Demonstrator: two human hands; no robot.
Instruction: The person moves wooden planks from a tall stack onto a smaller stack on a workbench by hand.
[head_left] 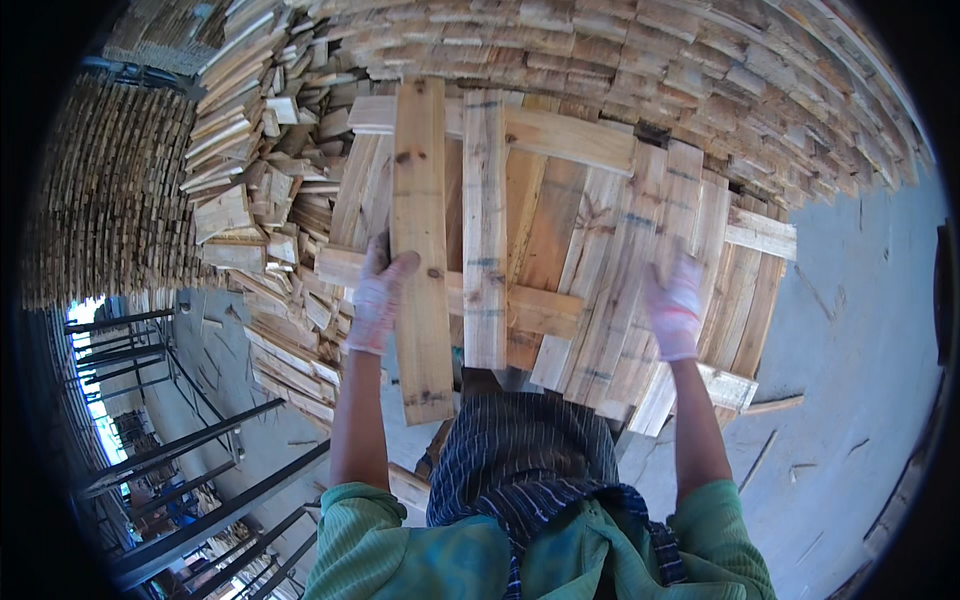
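In the head view, my left grip (376,298) is at the left edge of a long knotty board (420,200), which crosses over crosswise slats (575,140); I cannot tell whether I'm pinching it. My right grip (675,305), blurred, is over pale planks (612,300), its closure unclear.

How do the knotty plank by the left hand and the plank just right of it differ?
Width: the knotty plank looks wider; the plank just right of it narrower.
Extent: the knotty plank's near end reaches lower in the picture than its neighbour's.
Marks: the knotty plank shows round dark knots; its neighbour has dark cross streaks.
Shared: both are bare, straight-sided wood, running roughly away from the person.
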